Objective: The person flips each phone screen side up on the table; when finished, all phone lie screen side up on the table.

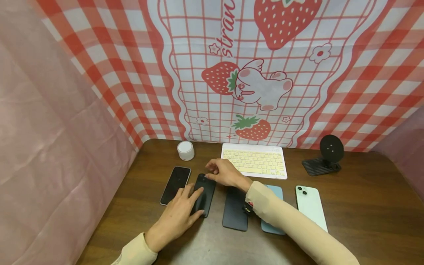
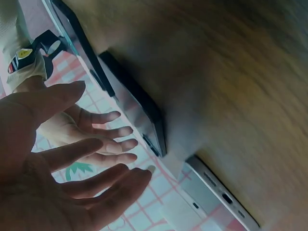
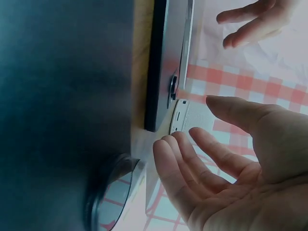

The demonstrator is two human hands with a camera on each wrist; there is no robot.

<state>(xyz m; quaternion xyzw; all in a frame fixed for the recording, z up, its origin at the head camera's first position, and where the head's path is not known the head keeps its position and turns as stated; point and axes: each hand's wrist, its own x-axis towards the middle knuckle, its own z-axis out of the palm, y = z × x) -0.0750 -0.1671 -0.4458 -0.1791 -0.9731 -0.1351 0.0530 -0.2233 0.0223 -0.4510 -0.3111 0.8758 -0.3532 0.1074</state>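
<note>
My left hand (image 1: 180, 209) is spread over a black phone (image 1: 208, 193) that lies back up on the table. In the left wrist view its fingers (image 2: 115, 192) are loosely bent, with nothing between them. My right hand (image 1: 225, 172) hovers at the top end of the same phone, near its camera. The right wrist view shows the right thumb and fingers apart and holding nothing, beside the phone's dark edge (image 3: 155, 72). A phone with a black screen and pale frame (image 1: 175, 186) lies left of it. A second dark phone (image 1: 233, 213) lies to the right, beneath my right wrist.
A blue phone (image 1: 273, 228), partly under my right sleeve, and a pale green phone (image 1: 313, 206) lie farther right. Toward the back are a white cylinder (image 1: 186, 151), a white keyboard with yellow keys (image 1: 253, 162) and a black stand (image 1: 331, 151). Checked cloth hangs behind the table.
</note>
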